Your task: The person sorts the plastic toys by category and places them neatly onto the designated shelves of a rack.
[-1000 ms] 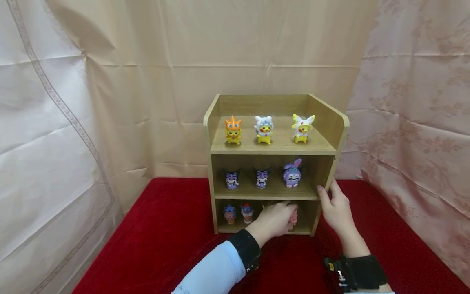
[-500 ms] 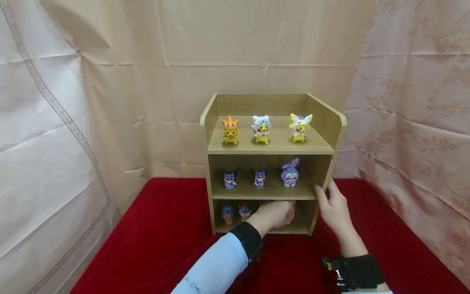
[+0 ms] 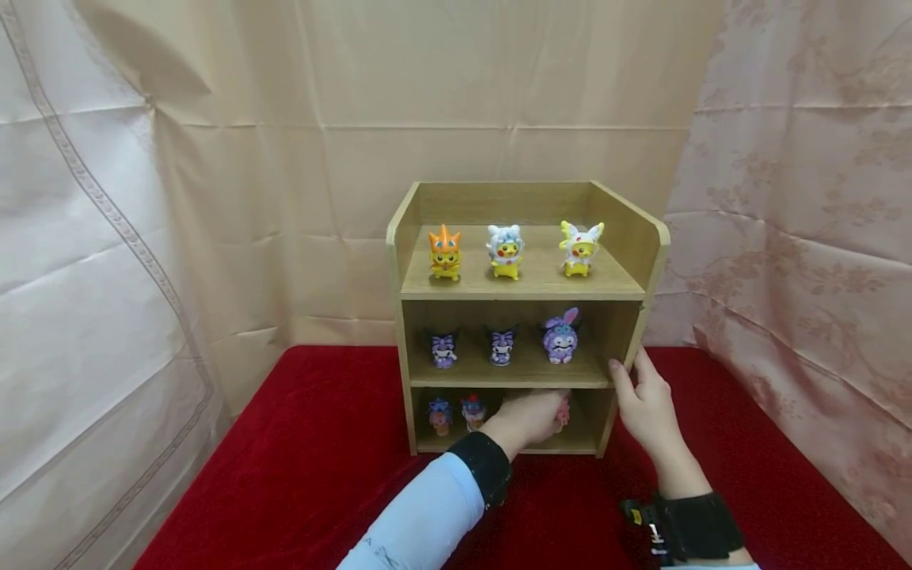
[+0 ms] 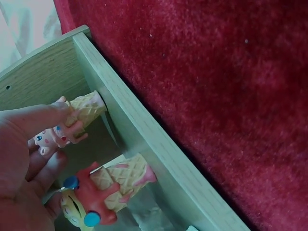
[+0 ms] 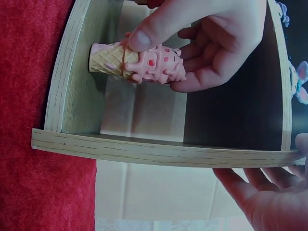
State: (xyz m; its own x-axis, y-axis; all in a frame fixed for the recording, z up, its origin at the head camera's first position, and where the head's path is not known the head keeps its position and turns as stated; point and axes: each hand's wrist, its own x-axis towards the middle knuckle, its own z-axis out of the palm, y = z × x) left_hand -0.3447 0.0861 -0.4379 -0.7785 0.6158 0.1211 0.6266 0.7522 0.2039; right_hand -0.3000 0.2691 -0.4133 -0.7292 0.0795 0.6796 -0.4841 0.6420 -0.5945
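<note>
In the lowest compartment of the wooden shelf (image 3: 523, 295), my left hand (image 3: 529, 417) pinches a pink ice-cream-cone figurine (image 5: 154, 62) between thumb and fingers. The figurine is upright, its cone base at the compartment floor near the right side. Close beside it in the left wrist view is a red and yellow cone figurine (image 4: 103, 190) with blue discs, which the left hand hides in the head view. My right hand (image 3: 647, 405) grips the front edge of the shelf's right side panel (image 5: 159, 148), thumb inside and fingers outside.
Two more cone figurines, one blue-topped (image 3: 439, 416) and one red-topped (image 3: 473, 412), stand at the bottom left. Purple figurines (image 3: 501, 347) line the middle level, yellow ones (image 3: 506, 253) the top. The shelf stands on a red cloth (image 3: 313, 451) before beige curtains (image 3: 342, 158).
The head view has shifted slightly, so the shelf appears a little further left. My left hand has settled slightly around the pink figurine, hiding its neighbour; the right hand keeps its grip.
</note>
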